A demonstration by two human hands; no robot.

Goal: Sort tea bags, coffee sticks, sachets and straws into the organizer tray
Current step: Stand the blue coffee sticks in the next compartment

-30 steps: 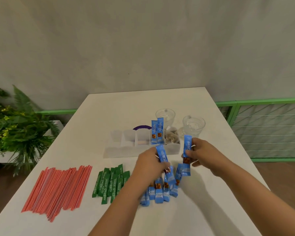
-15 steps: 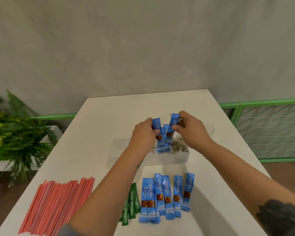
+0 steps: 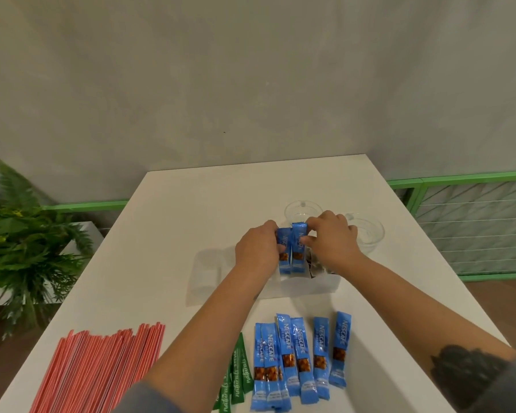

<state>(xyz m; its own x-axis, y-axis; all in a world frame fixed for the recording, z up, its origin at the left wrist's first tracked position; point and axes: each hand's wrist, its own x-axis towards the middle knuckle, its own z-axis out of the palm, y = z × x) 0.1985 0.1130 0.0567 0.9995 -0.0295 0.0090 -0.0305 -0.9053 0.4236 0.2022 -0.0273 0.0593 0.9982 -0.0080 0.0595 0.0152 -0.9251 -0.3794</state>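
Observation:
Blue coffee sticks (image 3: 292, 250) stand upright in a compartment of the clear organizer tray (image 3: 209, 275) at mid-table. My left hand (image 3: 258, 250) grips them from the left and my right hand (image 3: 329, 241) pinches them from the right. Tea bags (image 3: 316, 263) lie in the compartment to the right, partly hidden by my right wrist. Several more blue coffee sticks (image 3: 300, 360) lie flat on the table near me. Green sachets (image 3: 236, 374) peek out beside my left forearm. A bundle of red straws (image 3: 99, 371) lies at the near left.
Two clear glass cups (image 3: 303, 211) (image 3: 367, 232) stand just behind the tray. The white table (image 3: 167, 234) ends at a grey wall. A green plant (image 3: 18, 242) stands off the left edge; a green railing (image 3: 471, 231) runs on the right.
Both hands carried a blue coffee stick each from the near pile up to the tray, and now hold the sticks upright in its compartment. The view has tilted closer over the table.

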